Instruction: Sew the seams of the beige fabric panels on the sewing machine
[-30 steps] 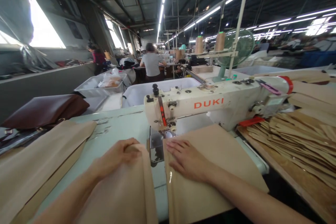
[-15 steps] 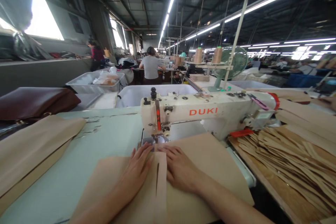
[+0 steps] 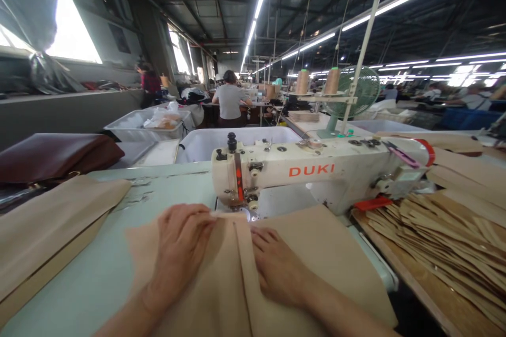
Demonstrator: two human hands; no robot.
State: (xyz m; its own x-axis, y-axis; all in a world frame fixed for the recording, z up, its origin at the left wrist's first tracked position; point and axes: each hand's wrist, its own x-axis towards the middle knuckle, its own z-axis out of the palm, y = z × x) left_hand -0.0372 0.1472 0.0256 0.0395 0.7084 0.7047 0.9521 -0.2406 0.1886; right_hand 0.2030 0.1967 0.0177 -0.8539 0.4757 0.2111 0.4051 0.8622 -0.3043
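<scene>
Two tan fabric pieces (image 3: 320, 253) lie joined on the pale green table in front of a white DUKI sewing machine (image 3: 312, 174). My left hand (image 3: 179, 247) rests on the left piece, its fingertips curled over the fabric's far edge just before the needle. My right hand (image 3: 276, 266) lies flat on the right piece beside the seam fold, fingers stretched toward the presser foot (image 3: 247, 210). The fabric's front edge sits under the machine head.
A stack of tan fabric (image 3: 51, 226) lies at the left, with a brown leather bag (image 3: 55, 155) behind it. Several cut tan strips (image 3: 443, 226) pile on a wooden board at the right. White bins (image 3: 205, 142), thread cones (image 3: 302, 81) and a fan stand behind; other people work farther back.
Both hands have pushed the fabric forward until its edge reached the needle. My left hand went from lying flat beside the seam to curling its fingers over the far edge.
</scene>
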